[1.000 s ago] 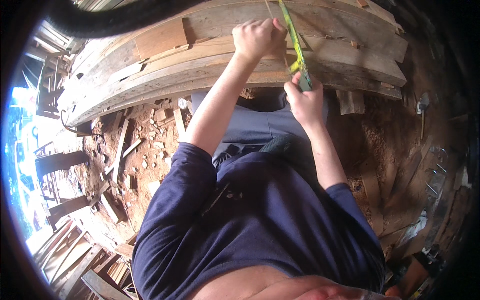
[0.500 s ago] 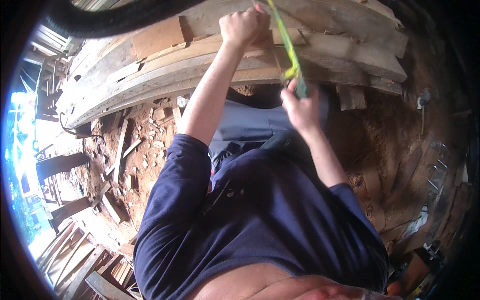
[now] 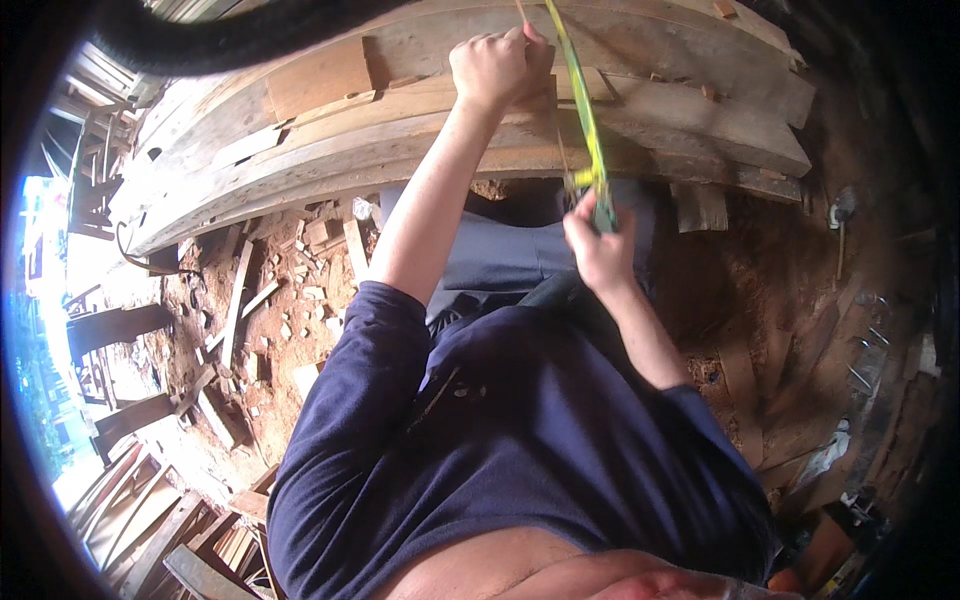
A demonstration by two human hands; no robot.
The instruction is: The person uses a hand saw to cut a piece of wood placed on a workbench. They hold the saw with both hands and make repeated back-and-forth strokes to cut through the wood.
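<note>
My left hand (image 3: 491, 72) is closed at the plank stack beyond my lap, its thumb beside a thin blade; what its fingers hold is hidden. My right hand (image 3: 600, 250) grips the green handle of a yellow-and-green bow saw (image 3: 582, 110), whose frame slants upward past my left hand and out of view at the top. The saw lies over weathered planks (image 3: 690, 115) and is slightly blurred.
Wood offcuts and sawdust (image 3: 270, 320) cover the ground at left. A dark curved tube (image 3: 200, 45) hangs at top left, loose boards (image 3: 170, 530) pile up at lower left, and a hammer-like tool (image 3: 840, 225) lies at right.
My right hand and the saw have moved back toward my body. My left hand shifted up and left, then partly back down, staying closed.
</note>
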